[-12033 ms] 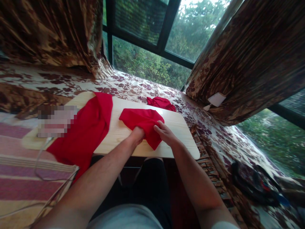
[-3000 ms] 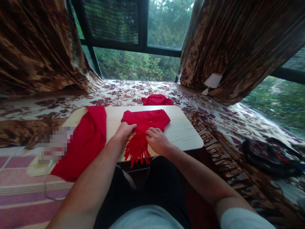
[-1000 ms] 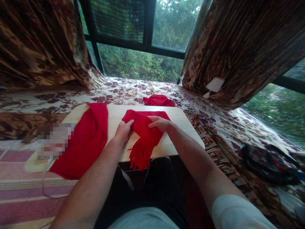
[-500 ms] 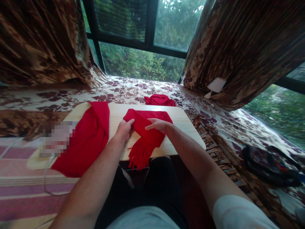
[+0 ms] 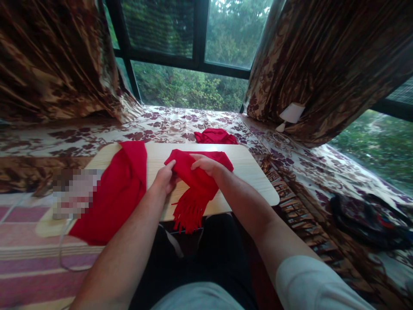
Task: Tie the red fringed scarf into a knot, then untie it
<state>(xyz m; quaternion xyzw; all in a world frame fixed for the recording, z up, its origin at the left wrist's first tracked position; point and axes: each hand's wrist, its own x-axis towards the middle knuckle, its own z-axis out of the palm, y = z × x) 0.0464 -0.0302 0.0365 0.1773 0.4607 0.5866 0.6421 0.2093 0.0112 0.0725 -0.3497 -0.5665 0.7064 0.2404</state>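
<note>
A red scarf (image 5: 206, 181) lies folded on a pale wooden table (image 5: 248, 185), its fringed end hanging over the near edge. My left hand (image 5: 166, 175) pinches the scarf's left corner, thumb on top and the other fingers partly hidden beneath. On the upper middle of the folded cloth, my right hand (image 5: 204, 164) grips a fold between thumb and fingers. A larger red cloth (image 5: 112, 198) lies to the left of my left hand, partly over the table's edge.
Another crumpled red cloth (image 5: 215, 136) sits beyond the table on the floral-covered ledge (image 5: 171, 120). A small white lamp (image 5: 292, 113) stands at the right by the curtain. A black bag (image 5: 368, 221) lies far right. A blurred-out object (image 5: 76, 193) with a cable is at the left.
My right hand has shifted slightly left and away from me across the scarf. My left hand stays at the corner, and the near fold has moved a little.
</note>
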